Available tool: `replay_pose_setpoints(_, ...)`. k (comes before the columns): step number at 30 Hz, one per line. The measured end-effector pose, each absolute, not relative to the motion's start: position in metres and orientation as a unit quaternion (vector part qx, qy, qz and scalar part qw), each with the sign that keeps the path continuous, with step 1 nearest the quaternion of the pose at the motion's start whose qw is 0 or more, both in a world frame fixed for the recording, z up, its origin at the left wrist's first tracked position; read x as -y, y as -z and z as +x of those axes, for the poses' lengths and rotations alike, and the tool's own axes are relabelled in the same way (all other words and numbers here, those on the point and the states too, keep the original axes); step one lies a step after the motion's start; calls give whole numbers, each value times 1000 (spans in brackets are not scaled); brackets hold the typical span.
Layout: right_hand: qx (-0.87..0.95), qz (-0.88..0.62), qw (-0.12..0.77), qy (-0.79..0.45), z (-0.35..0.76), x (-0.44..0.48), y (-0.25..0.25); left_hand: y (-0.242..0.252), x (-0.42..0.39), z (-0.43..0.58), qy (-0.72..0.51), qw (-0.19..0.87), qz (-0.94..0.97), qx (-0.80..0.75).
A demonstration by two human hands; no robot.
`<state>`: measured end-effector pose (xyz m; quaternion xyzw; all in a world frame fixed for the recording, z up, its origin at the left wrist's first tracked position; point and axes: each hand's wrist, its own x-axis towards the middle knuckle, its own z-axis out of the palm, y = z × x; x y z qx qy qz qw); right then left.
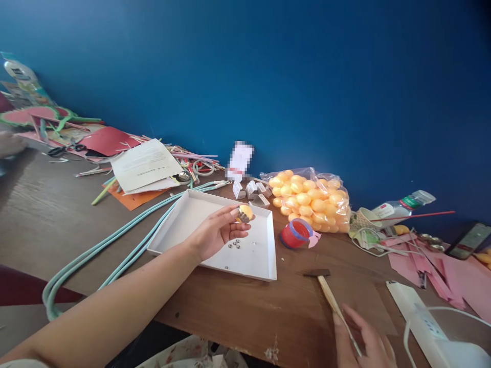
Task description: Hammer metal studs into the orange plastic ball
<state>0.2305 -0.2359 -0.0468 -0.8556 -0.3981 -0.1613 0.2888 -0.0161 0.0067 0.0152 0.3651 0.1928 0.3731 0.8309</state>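
Over a shallow white box lid (270,250), my left hand (215,230) pinches a small yellow-orange ball (245,213) with a grey, metallic-looking patch on its near side. What the patch is made of is too small to tell. Several small shiny metal balls (234,245) lie on the floor of the lid. At the lower right, my right hand (362,340) is closed about the wooden handle of a hammer (329,292), thumb on one side and fingers on the other. The hammer's dark head is close to the tabletop, pointing away from me.
A clear bag of orange balls (310,199) and a red cup (295,233) stand beyond the lid. Green cords (126,235) loop at left, near papers (146,164) and scissors (67,148). A power strip (416,312), pink paper (468,278) and a bottle (402,208) are at right.
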Motion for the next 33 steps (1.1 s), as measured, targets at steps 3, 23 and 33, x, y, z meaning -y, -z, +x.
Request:
replay_pose_setpoints(3,462,-815,342,75,205,210,22,-15,-11,-16,-347,875,278,-190)
replay_pose_setpoints(23,659,-751,47,8,138,46,-4,-11,-18,-12,-448,782,275,-334)
replay_pose_setpoints(33,658,-752,-7,-29,141,56,-3,-7,-18,-11,-430,785,281,-345)
